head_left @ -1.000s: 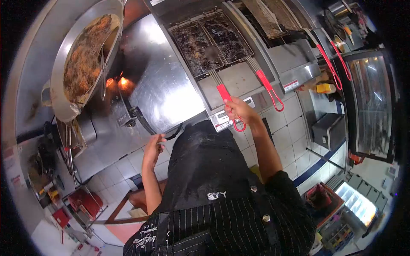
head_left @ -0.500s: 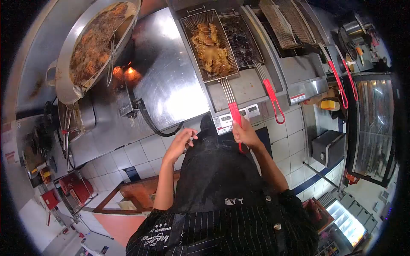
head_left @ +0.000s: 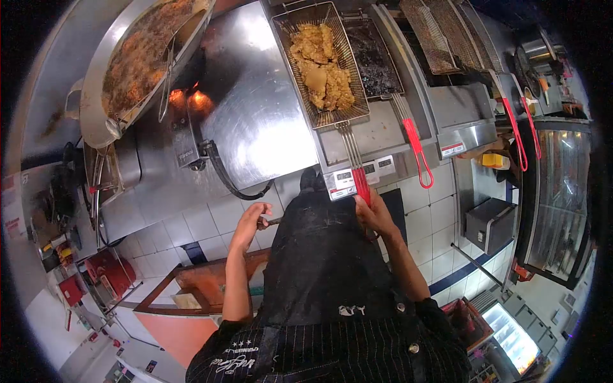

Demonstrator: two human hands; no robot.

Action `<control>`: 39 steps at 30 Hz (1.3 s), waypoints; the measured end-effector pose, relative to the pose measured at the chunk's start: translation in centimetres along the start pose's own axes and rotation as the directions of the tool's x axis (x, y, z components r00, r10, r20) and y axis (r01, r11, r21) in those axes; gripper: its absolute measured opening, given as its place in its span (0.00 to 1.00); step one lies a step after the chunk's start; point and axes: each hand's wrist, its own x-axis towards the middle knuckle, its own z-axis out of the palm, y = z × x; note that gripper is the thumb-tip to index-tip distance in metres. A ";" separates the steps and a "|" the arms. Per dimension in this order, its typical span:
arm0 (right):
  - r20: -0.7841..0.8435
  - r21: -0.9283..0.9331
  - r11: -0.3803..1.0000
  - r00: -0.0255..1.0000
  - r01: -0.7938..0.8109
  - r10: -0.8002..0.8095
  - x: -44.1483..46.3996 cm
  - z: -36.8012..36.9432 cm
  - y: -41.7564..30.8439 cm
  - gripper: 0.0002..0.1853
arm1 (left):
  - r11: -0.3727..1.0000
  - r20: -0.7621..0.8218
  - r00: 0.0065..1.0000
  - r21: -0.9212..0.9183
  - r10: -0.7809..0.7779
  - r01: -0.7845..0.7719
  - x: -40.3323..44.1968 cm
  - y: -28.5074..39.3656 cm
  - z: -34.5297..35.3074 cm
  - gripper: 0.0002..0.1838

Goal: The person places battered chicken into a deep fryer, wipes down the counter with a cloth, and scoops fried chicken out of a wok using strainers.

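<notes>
My right hand is wrapped round the red handle of a wire fryer basket. That basket is raised above the fryer and holds several pieces of golden battered food. Beside it, a second basket sits down in dark oil, its red handle pointing toward me. My left hand is off to the left of my apron, with curled fingers round a small dark thing that is too small to name.
A wide pan of bubbling oil and frying food stands at the upper left, near a burner flame. A steel counter lies between pan and fryer. More wire baskets with red handles rest at the right. A black hose curves below the counter.
The left basket has come up out of the oil with food in it. My right hand has drawn its handle down toward my body. My left hand has shifted slightly right.
</notes>
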 end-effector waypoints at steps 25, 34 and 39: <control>-0.016 0.142 0.971 0.980 -0.194 0.198 1.4 0.5 -4.3 0.12 | 0.958 -0.298 0.947 -0.218 0.119 -0.189 2.0 -2.0 -9.4 0.17; -0.086 0.079 0.976 0.974 -0.204 0.211 5.2 1.8 -9.6 0.08 | 0.918 -0.613 0.781 -0.231 0.119 -0.321 4.7 0.2 -15.8 0.15; -0.029 0.090 0.968 0.971 -0.235 0.238 6.5 1.2 -10.8 0.09 | 0.924 -0.605 0.790 -0.241 0.097 -0.297 8.1 1.0 -17.1 0.15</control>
